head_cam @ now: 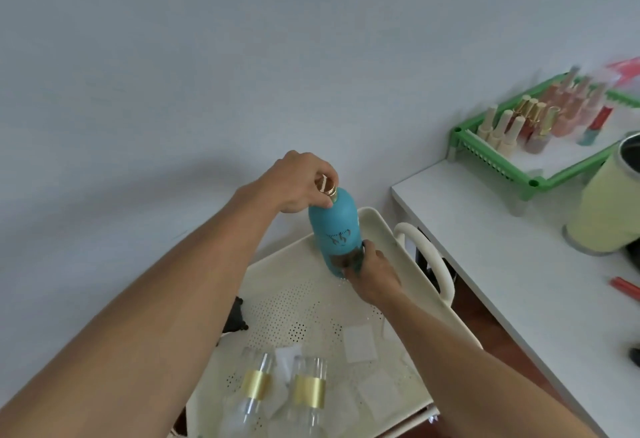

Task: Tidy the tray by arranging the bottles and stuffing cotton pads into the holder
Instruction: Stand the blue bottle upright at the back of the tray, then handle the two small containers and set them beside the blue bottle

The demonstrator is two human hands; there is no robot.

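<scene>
Two hands are being used on the teal bottle (334, 226) at the tray's (377, 226) far right corner, the left hand (299, 183) pinching its gold cap (84, 185), the right hand (372, 273) gripping its base, which is best being lowered upright and steadied, clear of the loose pads (359, 343).

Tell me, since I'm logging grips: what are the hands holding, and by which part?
Both hold the blue bottle: the left hand pinches its gold cap, the right hand grips its base, over the tray.
</scene>
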